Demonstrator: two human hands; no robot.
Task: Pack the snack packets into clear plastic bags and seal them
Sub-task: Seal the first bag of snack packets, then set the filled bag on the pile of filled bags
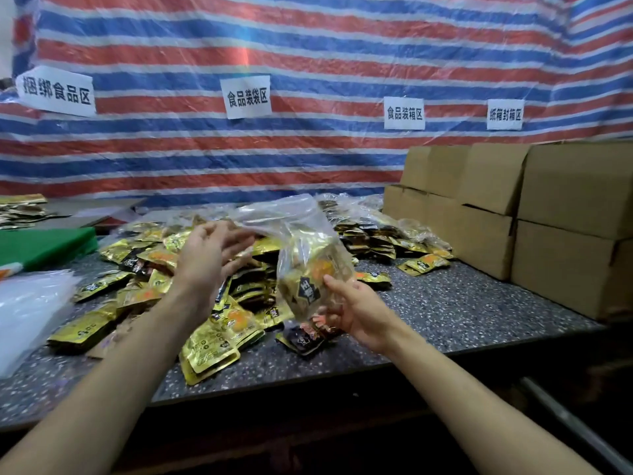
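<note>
Packets [310, 286] sit inside the clear bag [291, 224], up over the counter [462, 303]. Right hand [359, 313] fingers grip its bottom; left hand [205, 258] fingers spread loose by its top. Next, I think: pinch the top shut.

Both arms are bare and reach forward, the left forearm [137, 354] and right forearm [445, 382] angling in toward the clear plastic bag [313, 269] of gold packets. The right grip [356, 310] is under the bag's bottom, palm up, with its fingers curled beneath and its thumb pressed on the bag's front. The left grip [209, 255] is to the left of the bag's top. Its fingers are stretched, loosely spread and blurred, with the tips at the bag's loose film.
</note>
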